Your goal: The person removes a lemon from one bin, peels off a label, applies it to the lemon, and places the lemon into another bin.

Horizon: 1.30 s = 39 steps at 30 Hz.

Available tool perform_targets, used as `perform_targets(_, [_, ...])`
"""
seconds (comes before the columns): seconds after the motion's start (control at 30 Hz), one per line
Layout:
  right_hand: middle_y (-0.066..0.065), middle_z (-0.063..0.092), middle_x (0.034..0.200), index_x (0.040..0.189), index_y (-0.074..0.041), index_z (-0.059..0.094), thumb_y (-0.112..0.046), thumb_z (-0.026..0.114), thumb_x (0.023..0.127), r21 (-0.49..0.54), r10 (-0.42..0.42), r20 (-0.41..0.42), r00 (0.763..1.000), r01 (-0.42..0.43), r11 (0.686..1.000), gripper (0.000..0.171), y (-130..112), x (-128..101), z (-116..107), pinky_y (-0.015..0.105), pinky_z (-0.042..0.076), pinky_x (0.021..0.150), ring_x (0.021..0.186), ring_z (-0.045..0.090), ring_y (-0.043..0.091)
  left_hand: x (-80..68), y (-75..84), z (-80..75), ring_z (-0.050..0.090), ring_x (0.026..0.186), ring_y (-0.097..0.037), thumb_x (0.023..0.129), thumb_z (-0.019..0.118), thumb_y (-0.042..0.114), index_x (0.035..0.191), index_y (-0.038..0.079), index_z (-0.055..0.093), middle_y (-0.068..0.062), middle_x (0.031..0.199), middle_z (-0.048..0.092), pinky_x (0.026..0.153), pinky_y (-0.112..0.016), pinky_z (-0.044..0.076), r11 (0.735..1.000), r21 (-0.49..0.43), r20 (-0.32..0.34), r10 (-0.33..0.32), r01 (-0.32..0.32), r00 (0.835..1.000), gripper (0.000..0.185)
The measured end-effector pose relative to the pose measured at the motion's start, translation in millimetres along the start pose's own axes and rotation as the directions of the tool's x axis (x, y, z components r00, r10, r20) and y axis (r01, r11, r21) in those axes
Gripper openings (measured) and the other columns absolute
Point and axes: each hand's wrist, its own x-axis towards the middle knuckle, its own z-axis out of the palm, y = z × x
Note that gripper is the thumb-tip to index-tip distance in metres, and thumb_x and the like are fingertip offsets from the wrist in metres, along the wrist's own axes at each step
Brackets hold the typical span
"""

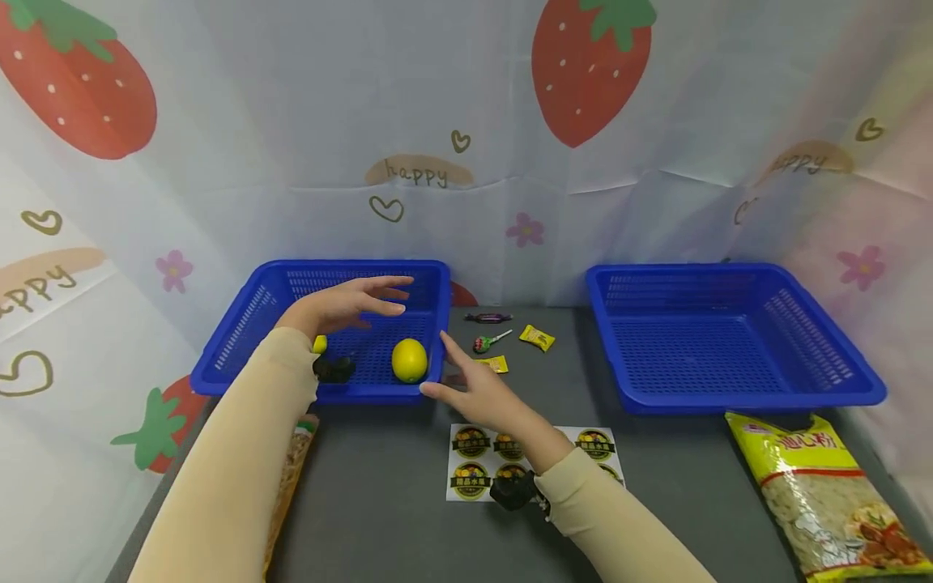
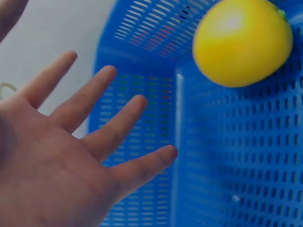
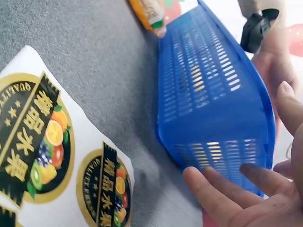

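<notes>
My left hand [image 1: 350, 304] hovers over the left blue basket [image 1: 342, 398], fingers spread and holding nothing. In the left wrist view its fingers [image 2: 116, 130] extend over the slotted side, apart from a round yellow fruit [image 2: 241, 42] with a green stem spot. That yellow fruit [image 1: 410, 360] lies in the basket's front right corner. Another yellow thing [image 1: 319, 344] shows partly behind my left wrist. My right hand [image 1: 484, 397] is at the basket's right end, thumb and index tips right at the rim. The right wrist view shows its fingers [image 3: 213, 194] extended beside the basket's outer wall [image 3: 213, 113].
Between the baskets lie a lollipop [image 1: 492, 341], a dark wrapped candy [image 1: 488, 317] and yellow-wrapped candies [image 1: 537, 337]. A fruit-label sticker sheet [image 1: 466, 461] lies in front. A second blue basket [image 1: 751, 399] stands right, behind a yellow food bag [image 1: 831, 502]. Another bag [image 1: 287, 486] lies beside my left arm.
</notes>
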Motion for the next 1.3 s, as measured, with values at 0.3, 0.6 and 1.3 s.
perform_targets(0.3, [0.002, 0.025, 0.167, 0.163, -0.031, 0.007, -0.055, 0.057, 0.098, 0.013, 0.003, -0.004, 1.0, -0.003, 1.0, 0.086, 6.7, -0.4, 4.4, 0.046, 0.049, 0.106, 0.132, 0.056, 0.03, 19.5, -24.8, 10.4, 0.031, 0.148, -0.041, 0.095, 0.07, 0.035, 0.159, 0.02, 0.032, -0.015, 0.164, 0.03, 0.114, -0.066, 0.031, 0.992, 0.028, 0.038, -0.121, 0.12, 0.992, 0.076])
perform_targets(0.6, [0.008, 0.031, 0.164, 0.163, -0.032, 0.006, -0.053, 0.055, 0.1, 0.051, -0.001, 0.003, 1.0, 0.0, 0.999, 0.083, 7.1, -2.5, 6.2, 0.038, 0.059, 0.089, 0.12, 0.066, 0.026, 30.6, -22.5, 19.4, 0.039, 0.145, -0.036, 0.091, 0.074, 0.031, 0.156, 0.017, 0.04, -0.014, 0.16, 0.038, 0.112, -0.062, 0.038, 0.975, 0.122, 0.051, -0.193, 0.186, 0.98, 0.074])
perform_targets(1.3, [0.005, 0.031, 0.165, 0.162, -0.04, 0.005, -0.054, 0.057, 0.099, 0.074, 0.037, 0.021, 0.999, -0.039, 0.997, 0.082, 4.7, -1.9, 5.5, 0.037, 0.058, 0.086, 0.113, 0.069, 0.027, 28.7, -3.2, 13.1, 0.062, 0.118, -0.03, 0.092, 0.076, 0.03, 0.135, 0.005, 0.063, -0.013, 0.133, 0.063, 0.108, -0.054, 0.046, 0.945, 0.292, -0.02, -0.147, 0.147, 0.989, 0.052])
